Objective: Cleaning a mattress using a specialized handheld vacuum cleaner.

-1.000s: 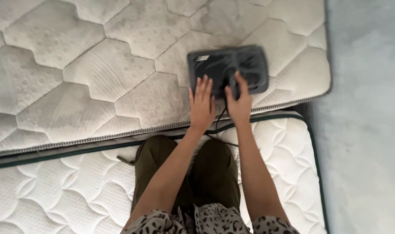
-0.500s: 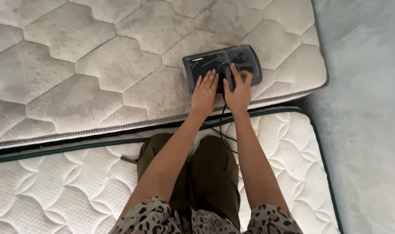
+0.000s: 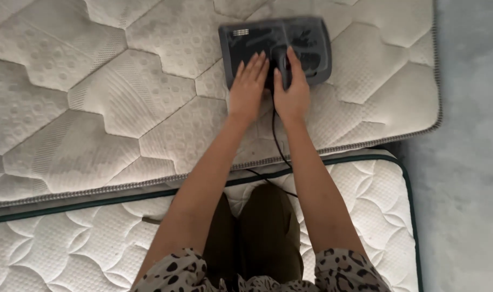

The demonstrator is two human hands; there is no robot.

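A large grey-white quilted mattress (image 3: 122,92) is filling the upper part of the view, with a hexagon stitch pattern and a corded edge. Just below it, a whiter mattress with dark green piping (image 3: 68,243) is lying alongside, and the person is kneeling on this one in dark olive trousers (image 3: 262,238) and a leopard-print top (image 3: 343,273). Pale grey carpet (image 3: 473,162) is running down the right side.

A dark grey, flat, rounded-rectangle handheld appliance (image 3: 311,40) is resting on the upper mattress near its far right part, slightly blurred. A thin black cord (image 3: 276,143) is trailing from it between the forearms and down over the mattress edge.

The left hand (image 3: 246,92) is lying flat on the appliance's near edge, fingers (image 3: 253,66) stretched out straight and close together, gripping nothing. The right hand (image 3: 291,92) is curling around the raised central handle, its fingers wrapping it with the index finger extending forward along the top.
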